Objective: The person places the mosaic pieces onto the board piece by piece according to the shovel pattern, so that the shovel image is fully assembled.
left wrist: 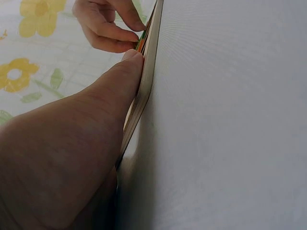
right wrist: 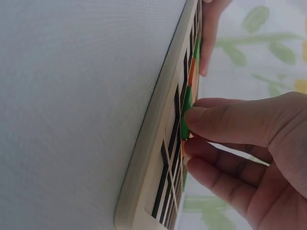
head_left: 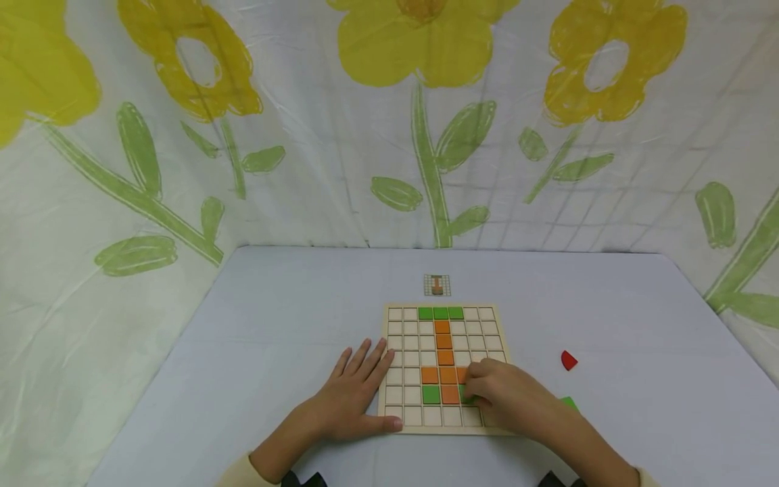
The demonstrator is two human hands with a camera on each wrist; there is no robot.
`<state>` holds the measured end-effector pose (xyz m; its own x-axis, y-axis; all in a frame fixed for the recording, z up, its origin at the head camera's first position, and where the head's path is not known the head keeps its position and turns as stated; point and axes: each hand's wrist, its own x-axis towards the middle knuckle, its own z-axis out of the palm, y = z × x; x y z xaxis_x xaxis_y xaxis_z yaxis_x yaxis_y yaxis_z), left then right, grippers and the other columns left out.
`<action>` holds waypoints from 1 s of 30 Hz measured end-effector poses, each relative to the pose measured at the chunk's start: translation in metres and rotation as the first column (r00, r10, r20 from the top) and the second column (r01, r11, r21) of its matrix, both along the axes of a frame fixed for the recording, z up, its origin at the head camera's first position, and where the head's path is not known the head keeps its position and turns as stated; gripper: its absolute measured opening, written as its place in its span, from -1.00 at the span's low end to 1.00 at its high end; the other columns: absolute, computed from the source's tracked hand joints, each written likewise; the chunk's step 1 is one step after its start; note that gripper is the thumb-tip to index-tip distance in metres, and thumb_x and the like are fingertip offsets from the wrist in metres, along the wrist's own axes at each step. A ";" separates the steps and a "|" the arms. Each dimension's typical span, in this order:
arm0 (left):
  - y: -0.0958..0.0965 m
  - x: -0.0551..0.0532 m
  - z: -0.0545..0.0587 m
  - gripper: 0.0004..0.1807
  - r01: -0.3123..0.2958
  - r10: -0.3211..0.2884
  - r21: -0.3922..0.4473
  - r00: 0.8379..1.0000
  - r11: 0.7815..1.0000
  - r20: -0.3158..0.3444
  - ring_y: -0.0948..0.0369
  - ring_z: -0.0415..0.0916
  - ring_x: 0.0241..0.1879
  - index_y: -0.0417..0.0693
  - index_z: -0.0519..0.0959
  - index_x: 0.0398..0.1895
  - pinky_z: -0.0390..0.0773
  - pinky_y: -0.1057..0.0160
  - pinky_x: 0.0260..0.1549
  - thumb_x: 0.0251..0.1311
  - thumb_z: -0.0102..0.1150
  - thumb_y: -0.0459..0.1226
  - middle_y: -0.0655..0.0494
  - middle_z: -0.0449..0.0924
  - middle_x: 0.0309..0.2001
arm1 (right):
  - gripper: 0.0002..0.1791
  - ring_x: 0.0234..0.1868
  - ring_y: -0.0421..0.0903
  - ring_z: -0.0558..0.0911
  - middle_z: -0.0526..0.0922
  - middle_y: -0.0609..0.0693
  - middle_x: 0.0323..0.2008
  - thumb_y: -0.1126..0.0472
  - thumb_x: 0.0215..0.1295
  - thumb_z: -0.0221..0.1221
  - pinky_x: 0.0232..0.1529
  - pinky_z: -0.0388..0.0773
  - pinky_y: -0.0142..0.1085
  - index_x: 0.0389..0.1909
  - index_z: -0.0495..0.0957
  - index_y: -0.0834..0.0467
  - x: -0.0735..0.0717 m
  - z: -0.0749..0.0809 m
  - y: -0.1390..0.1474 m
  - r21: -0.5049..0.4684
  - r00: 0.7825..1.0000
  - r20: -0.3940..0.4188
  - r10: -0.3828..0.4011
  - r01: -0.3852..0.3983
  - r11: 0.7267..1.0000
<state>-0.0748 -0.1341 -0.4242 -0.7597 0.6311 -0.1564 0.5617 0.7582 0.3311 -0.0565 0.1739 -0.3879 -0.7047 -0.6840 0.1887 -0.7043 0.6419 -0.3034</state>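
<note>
A square wooden grid board (head_left: 394,394) lies on the table with orange tiles (head_left: 445,357) and green tiles (head_left: 441,313) in some of its cells. My left hand (head_left: 349,400) rests with straight, spread fingers along the board's left edge, its thumb on the near left corner. Over the lower right part of the board, my right hand (head_left: 508,393) pinches a green tile (right wrist: 187,115) between thumb and fingers. That tile sits at a cell right of the lowest orange tile, and the right fingers partly cover the cells around it.
A small printed card (head_left: 437,285) lies beyond the board's far edge. To the right is a red wedge-shaped piece (head_left: 569,360). Nearer, a green piece (head_left: 569,403) shows partly from behind the right forearm. A flowered white curtain (head_left: 316,203) hangs behind the white table (head_left: 274,318).
</note>
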 end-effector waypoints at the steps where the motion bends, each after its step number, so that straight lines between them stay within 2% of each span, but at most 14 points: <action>1: 0.000 0.000 0.000 0.20 0.000 0.000 0.001 1.000 1.000 0.000 -0.04 -0.48 0.56 -0.02 -0.17 0.64 -0.36 -0.22 0.41 0.16 -0.13 0.52 0.05 -0.42 0.62 | -0.77 -0.28 -0.21 0.57 0.65 -0.21 -0.34 0.48 -0.01 0.44 -0.22 0.60 -0.35 -0.44 0.76 0.07 0.000 0.000 0.001 0.004 1.000 0.001 0.000 0.000 1.000; 7: 0.001 0.000 0.001 0.20 0.002 -0.002 0.003 1.000 1.000 -0.002 -0.04 -0.49 0.56 -0.02 -0.17 0.64 -0.35 -0.22 0.41 0.16 -0.13 0.51 0.04 -0.41 0.62 | -0.75 -0.28 -0.24 0.54 0.63 -0.29 -0.36 0.43 0.01 0.44 -0.23 0.58 -0.37 -0.46 0.72 -0.02 0.005 -0.001 0.020 0.023 1.000 0.010 -0.027 0.027 0.999; 13: 0.000 0.000 0.000 0.20 0.006 -0.006 0.023 1.000 1.000 -0.005 -0.06 -0.47 0.56 -0.05 -0.16 0.64 -0.33 -0.25 0.40 0.17 -0.11 0.50 0.02 -0.40 0.62 | -0.75 -0.31 -0.31 0.49 0.57 -0.34 -0.34 0.37 0.04 0.46 -0.32 0.54 -0.40 -0.37 0.72 -0.07 0.014 0.002 0.052 -0.010 0.990 0.049 -0.129 0.130 0.992; 17: -0.001 -0.001 -0.002 0.20 0.006 -0.006 0.030 1.000 1.000 -0.005 -0.07 -0.46 0.56 -0.05 -0.17 0.64 -0.33 -0.26 0.40 0.17 -0.12 0.50 0.03 -0.40 0.62 | -0.71 -0.34 -0.33 0.46 0.53 -0.32 -0.33 0.38 0.00 0.44 -0.36 0.52 -0.38 -0.30 0.72 -0.06 0.019 0.007 0.073 0.064 0.971 0.106 -0.215 0.209 0.976; 23: -0.002 -0.001 -0.001 0.20 0.001 -0.001 0.017 1.000 1.000 0.009 -0.05 -0.48 0.56 -0.02 -0.18 0.64 -0.34 -0.23 0.40 0.17 -0.15 0.52 0.05 -0.42 0.62 | -0.65 -0.41 -0.32 0.37 0.44 -0.29 -0.39 0.44 -0.10 0.36 -0.38 0.45 -0.34 -0.28 0.68 0.00 0.024 0.006 0.089 0.188 0.922 0.189 -0.339 0.305 0.934; 26: -0.002 -0.001 -0.002 0.19 0.001 -0.001 0.012 1.000 1.000 0.009 -0.04 -0.50 0.56 -0.01 -0.18 0.64 -0.35 -0.23 0.40 0.17 -0.16 0.52 0.06 -0.43 0.62 | -0.64 -0.42 -0.32 0.36 0.42 -0.30 -0.40 0.48 -0.06 0.34 -0.37 0.45 -0.34 -0.31 0.65 -0.02 0.025 0.005 0.089 0.190 0.915 0.192 -0.355 0.321 0.928; 30: -0.001 -0.001 -0.001 0.20 0.002 -0.002 0.015 1.000 1.000 0.009 -0.03 -0.50 0.56 -0.01 -0.18 0.64 -0.35 -0.22 0.41 0.16 -0.17 0.53 0.06 -0.43 0.62 | -0.62 -0.41 -0.33 0.35 0.38 -0.31 -0.42 0.50 -0.05 0.34 -0.37 0.43 -0.35 -0.32 0.62 -0.05 0.026 0.003 0.090 0.165 0.919 0.179 -0.352 0.325 0.931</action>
